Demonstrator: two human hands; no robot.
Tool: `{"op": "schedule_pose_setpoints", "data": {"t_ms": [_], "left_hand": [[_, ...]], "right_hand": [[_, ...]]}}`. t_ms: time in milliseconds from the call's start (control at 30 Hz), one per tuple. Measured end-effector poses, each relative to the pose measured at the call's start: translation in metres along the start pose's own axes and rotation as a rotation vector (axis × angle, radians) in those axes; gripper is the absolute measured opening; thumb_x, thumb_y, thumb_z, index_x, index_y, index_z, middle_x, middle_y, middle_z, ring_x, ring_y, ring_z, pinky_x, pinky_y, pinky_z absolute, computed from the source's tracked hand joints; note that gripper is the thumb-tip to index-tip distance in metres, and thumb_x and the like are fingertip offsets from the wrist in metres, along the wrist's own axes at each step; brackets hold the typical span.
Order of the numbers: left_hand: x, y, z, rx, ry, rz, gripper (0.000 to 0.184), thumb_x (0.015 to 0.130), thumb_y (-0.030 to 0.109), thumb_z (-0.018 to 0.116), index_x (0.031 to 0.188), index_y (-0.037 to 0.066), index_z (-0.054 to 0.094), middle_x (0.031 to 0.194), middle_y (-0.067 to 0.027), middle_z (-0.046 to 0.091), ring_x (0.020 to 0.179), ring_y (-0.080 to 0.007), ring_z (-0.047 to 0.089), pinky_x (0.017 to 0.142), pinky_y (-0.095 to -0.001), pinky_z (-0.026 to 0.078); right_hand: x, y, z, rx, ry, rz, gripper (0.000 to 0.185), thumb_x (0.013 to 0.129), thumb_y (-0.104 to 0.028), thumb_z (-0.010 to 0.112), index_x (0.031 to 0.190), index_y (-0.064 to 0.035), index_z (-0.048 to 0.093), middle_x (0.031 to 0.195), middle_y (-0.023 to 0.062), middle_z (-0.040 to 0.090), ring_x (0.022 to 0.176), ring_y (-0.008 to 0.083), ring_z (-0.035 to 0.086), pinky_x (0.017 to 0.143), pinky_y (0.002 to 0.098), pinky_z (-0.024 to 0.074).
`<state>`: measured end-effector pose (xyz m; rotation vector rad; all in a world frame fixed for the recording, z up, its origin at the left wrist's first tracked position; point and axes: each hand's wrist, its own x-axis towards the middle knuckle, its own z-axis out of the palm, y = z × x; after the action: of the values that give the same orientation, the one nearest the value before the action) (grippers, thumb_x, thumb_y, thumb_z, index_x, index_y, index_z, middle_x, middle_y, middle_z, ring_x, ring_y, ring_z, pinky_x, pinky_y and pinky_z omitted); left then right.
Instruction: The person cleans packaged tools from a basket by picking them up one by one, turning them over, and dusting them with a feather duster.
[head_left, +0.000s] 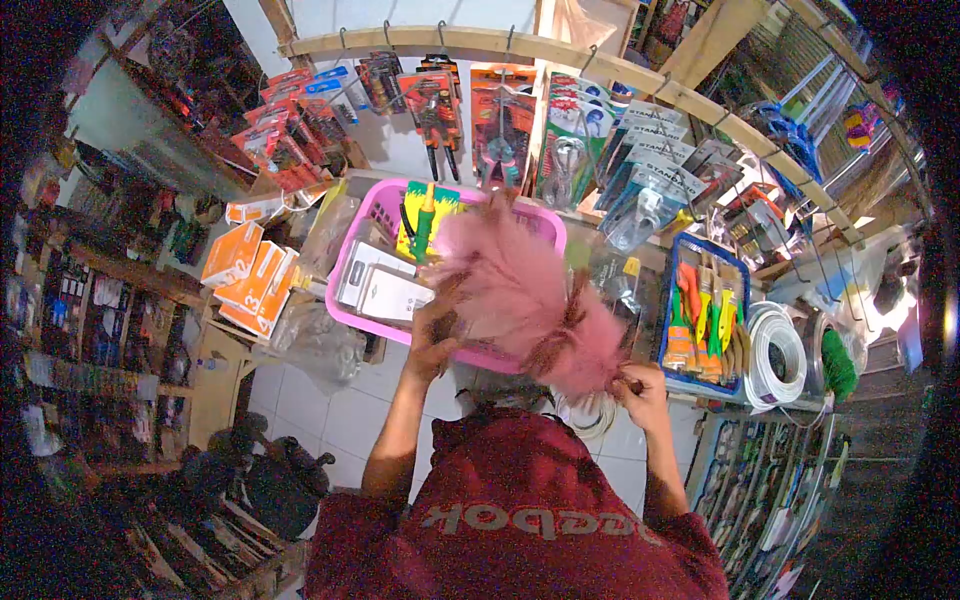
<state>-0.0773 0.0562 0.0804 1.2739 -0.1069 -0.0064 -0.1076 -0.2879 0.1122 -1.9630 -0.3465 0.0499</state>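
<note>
A fluffy pink feather duster (pixel 545 285) lies slantwise across the right part of a pink plastic basket (pixel 345 318). My right hand (pixel 640 390) is closed around the duster's near end, just beyond the basket's front right corner. At the basket's front rim is my left hand (pixel 432 330), its fingers curled over the edge and partly hidden beside the feathers. Inside the basket I see a green-handled tool on a yellow and green card (pixel 425 225) and a white packaged item (pixel 390 292). The duster covers the other contents.
Packaged tools (pixel 435 105) hang from hooks on a wooden rail (pixel 640 75) above the counter. Orange boxes (pixel 260 280) stand left. A blue tray (pixel 665 330) of paint brushes and a white cable coil (pixel 775 355) sit right. Shelves line the left side.
</note>
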Motion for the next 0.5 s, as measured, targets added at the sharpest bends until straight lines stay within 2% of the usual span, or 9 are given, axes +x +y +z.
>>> {"op": "schedule_pose_setpoints", "data": {"t_ms": [67, 100, 167, 233, 267, 300, 367, 467, 500], "left_hand": [[-0.007, -0.037, -0.024, -0.09, 0.076, -0.072, 0.075, 0.066, 0.031, 0.071, 0.129, 0.003, 0.041, 0.134, -0.0098, 0.042, 0.118, -0.0222, 0.044, 0.097, -0.0347, 0.037], [-0.012, -0.083, -0.057, -0.166, 0.135, -0.135, 0.071, 0.069, 0.021, 0.069, 0.131, 0.007, 0.037, 0.134, -0.008, 0.04, 0.12, -0.0218, 0.042, 0.098, -0.036, 0.038], [-0.009, -0.074, -0.05, -0.133, 0.161, -0.12, 0.072, 0.071, 0.016, 0.069, 0.133, 0.008, 0.034, 0.136, -0.0082, 0.037, 0.122, -0.0225, 0.039, 0.1, -0.0382, 0.037], [-0.005, -0.043, -0.019, 0.082, 0.093, 0.035, 0.08, 0.066, 0.024, 0.074, 0.133, 0.004, 0.035, 0.138, -0.0121, 0.035, 0.123, -0.0247, 0.039, 0.103, -0.0402, 0.032], [-0.004, -0.027, -0.008, -0.048, 0.046, 0.017, 0.077, 0.067, 0.022, 0.073, 0.133, 0.004, 0.036, 0.138, -0.0127, 0.036, 0.125, -0.0262, 0.036, 0.104, -0.0408, 0.029], [-0.003, -0.011, 0.002, -0.177, 0.002, -0.006, 0.075, 0.068, 0.02, 0.071, 0.132, 0.003, 0.036, 0.138, -0.0133, 0.036, 0.127, -0.0276, 0.034, 0.105, -0.0413, 0.027], [-0.002, -0.013, 0.01, -0.186, 0.061, 0.006, 0.075, 0.067, 0.021, 0.071, 0.131, 0.003, 0.037, 0.136, -0.0135, 0.038, 0.125, -0.0277, 0.037, 0.102, -0.0407, 0.033], [-0.004, -0.012, 0.02, -0.161, 0.053, 0.049, 0.076, 0.065, 0.025, 0.07, 0.13, 0.001, 0.038, 0.133, -0.0139, 0.04, 0.124, -0.0278, 0.039, 0.097, -0.0395, 0.04], [-0.005, -0.012, 0.024, -0.184, 0.031, 0.062, 0.077, 0.065, 0.027, 0.069, 0.13, 0.001, 0.038, 0.132, -0.0141, 0.041, 0.123, -0.0278, 0.04, 0.096, -0.0393, 0.041]], "right_hand": [[-0.001, 0.004, 0.001, 0.12, 0.042, 0.005, 0.009, 0.068, -0.004, 0.069, 0.071, -0.0008, 0.061, 0.068, 0.0072, 0.06, 0.059, 0.0133, 0.054, 0.054, 0.0281, 0.0415], [-0.001, 0.008, 0.0, 0.095, 0.018, -0.059, 0.008, 0.069, -0.004, 0.068, 0.072, -0.0009, 0.062, 0.068, 0.0072, 0.06, 0.059, 0.0133, 0.054, 0.054, 0.028, 0.0421], [0.0, 0.016, -0.003, 0.049, -0.022, -0.187, 0.007, 0.071, -0.005, 0.067, 0.075, -0.0009, 0.063, 0.068, 0.007, 0.061, 0.06, 0.0134, 0.055, 0.055, 0.0279, 0.0433], [0.001, 0.017, -0.004, 0.06, -0.045, 0.025, 0.008, 0.072, -0.005, 0.067, 0.077, -0.001, 0.063, 0.068, 0.0062, 0.061, 0.061, 0.014, 0.057, 0.057, 0.0285, 0.0447], [0.002, 0.016, -0.005, 0.066, -0.055, 0.132, 0.008, 0.072, -0.005, 0.067, 0.078, -0.0011, 0.063, 0.068, 0.0058, 0.061, 0.062, 0.0144, 0.057, 0.058, 0.0288, 0.0454], [0.001, 0.017, -0.003, 0.098, -0.031, 0.115, 0.009, 0.073, -0.005, 0.067, 0.08, -0.0009, 0.063, 0.068, 0.0053, 0.061, 0.062, 0.0143, 0.057, 0.058, 0.0286, 0.0458], [0.0, 0.02, 0.005, 0.165, 0.013, 0.08, 0.012, 0.074, -0.006, 0.067, 0.084, -0.0006, 0.063, 0.069, 0.0045, 0.062, 0.062, 0.0142, 0.058, 0.058, 0.0281, 0.0464], [0.002, 0.032, 0.017, 0.002, 0.29, -0.242, 0.011, 0.077, 0.0, 0.064, 0.072, 0.0006, 0.054, 0.064, 0.0031, 0.052, 0.047, 0.0079, 0.044, 0.045, 0.0235, 0.0354], [0.003, 0.033, 0.015, 0.047, 0.25, -0.082, 0.008, 0.077, -0.003, 0.065, 0.078, -0.0002, 0.057, 0.067, 0.0032, 0.055, 0.053, 0.0097, 0.048, 0.05, 0.0253, 0.0388]]}}
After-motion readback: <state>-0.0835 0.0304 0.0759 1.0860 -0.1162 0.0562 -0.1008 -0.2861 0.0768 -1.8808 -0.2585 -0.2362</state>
